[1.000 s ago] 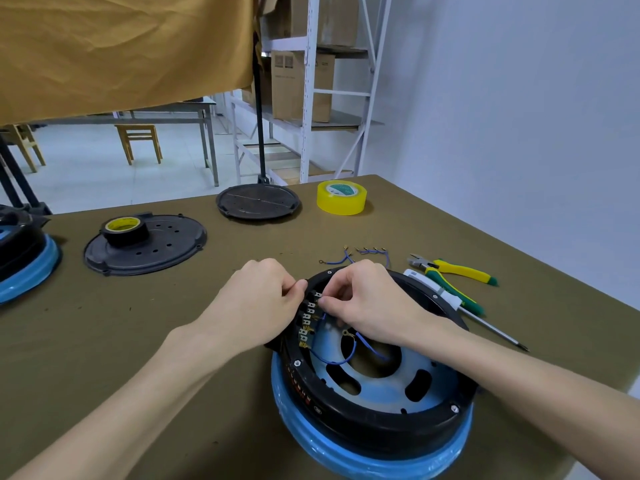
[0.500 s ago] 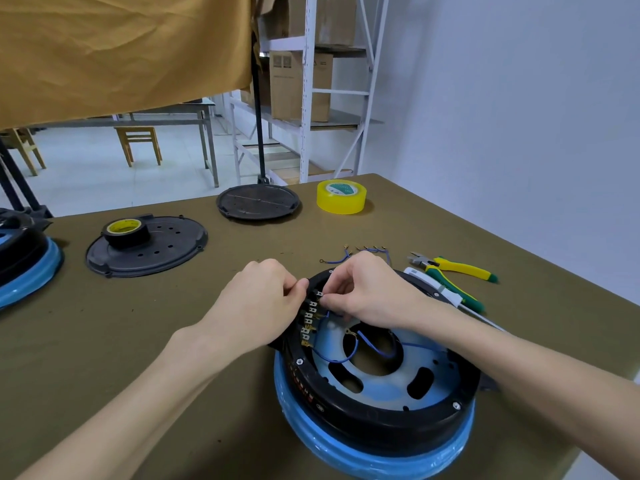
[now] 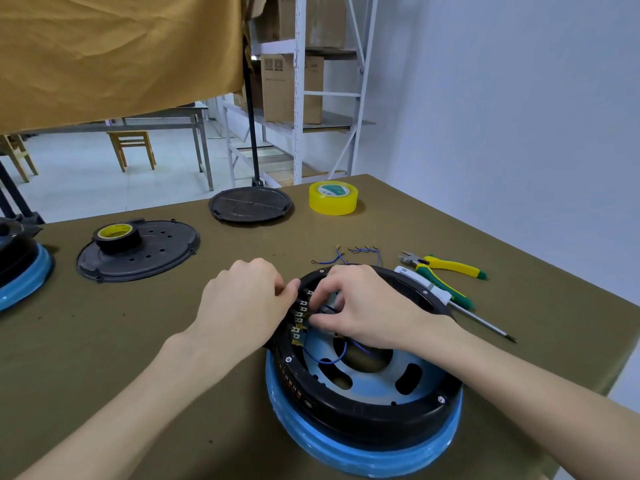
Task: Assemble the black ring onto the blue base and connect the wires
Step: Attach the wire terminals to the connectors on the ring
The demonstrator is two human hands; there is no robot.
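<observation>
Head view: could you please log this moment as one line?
black ring seated on blue base | left hand steadies ring | right hand pinches blue wire at terminals

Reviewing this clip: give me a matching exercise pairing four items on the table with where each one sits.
Things:
1. black tape roll
2. yellow tape roll
3. black ring
4. pliers

Places:
A. seated on the blue base
B. on the perforated black cover
C. right of the ring, beside the screwdriver
D. far table edge, right of the round black plate

Pairs: 1-B, 2-D, 3-A, 4-C
</observation>
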